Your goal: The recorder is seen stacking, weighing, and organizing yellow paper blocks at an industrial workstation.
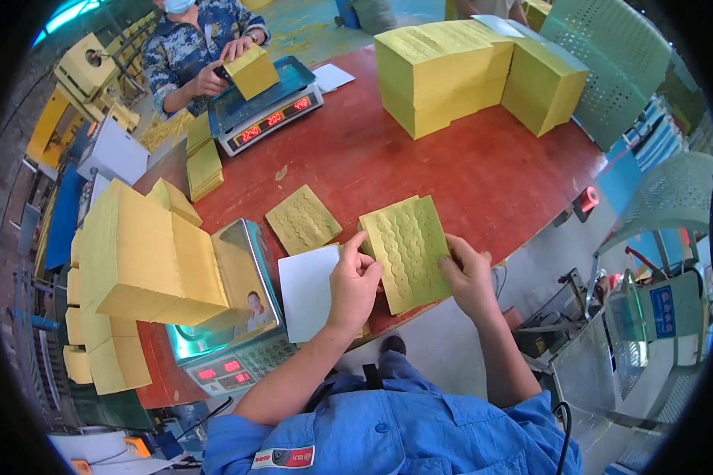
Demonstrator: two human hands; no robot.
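Observation:
Between my two hands is a thin stack of yellow punched paper sheets [408, 253], tilted up over the table's near edge. Rows of wavy, coin-like cuts run down its top sheet. My left hand [355, 286] is closed on the stack's left edge, fingers bent. Thumb and fingers of my right hand [469, 277] pinch the right edge; some fingertips are hidden behind the paper. Just left of my left hand lies a white sheet [305, 285]. Beyond it, a small pile of the same yellow paper [303, 218] rests flat on the table.
A digital scale [238, 348] stands at near left beside tall yellow paper stacks [146, 253]. Large stacks [440, 79] occupy the far right of the red table [325, 142]. Across it, a co-worker [202, 55] handles a paper block [252, 73] on another scale [273, 119].

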